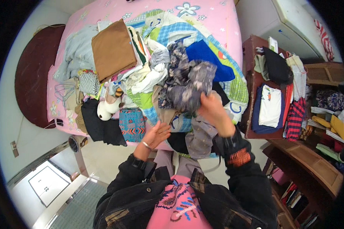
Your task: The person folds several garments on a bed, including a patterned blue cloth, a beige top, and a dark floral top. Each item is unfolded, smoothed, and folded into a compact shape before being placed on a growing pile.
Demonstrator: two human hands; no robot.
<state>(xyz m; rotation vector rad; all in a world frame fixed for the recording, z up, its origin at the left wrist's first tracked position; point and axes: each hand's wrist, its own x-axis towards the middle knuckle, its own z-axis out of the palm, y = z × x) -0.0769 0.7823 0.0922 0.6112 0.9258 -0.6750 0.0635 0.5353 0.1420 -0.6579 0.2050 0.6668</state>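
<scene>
On the bed, a dark grey floral garment [185, 82] lies crumpled in front of me. My right hand [216, 111] has its fingers closed on the garment's near right edge. My left hand [156, 136] is held palm inward with fingers outstretched, just short of a tan cloth [161, 108], and holds nothing. A blue folded cloth [212, 59] sits behind the floral garment. Below my right hand, a grey dotted cloth [200, 139] hangs over the bed edge. Left of my left hand is a teal patterned cloth [132, 125].
A brown folded cloth [114, 49] tops a stack at the left, near a white plush toy [107, 108] and black clothing [97, 124]. Folded clothes, including a white shirt [270, 105], lie on a reddish-brown cabinet [252, 126] at right. Open drawers [313, 156] stand beside it.
</scene>
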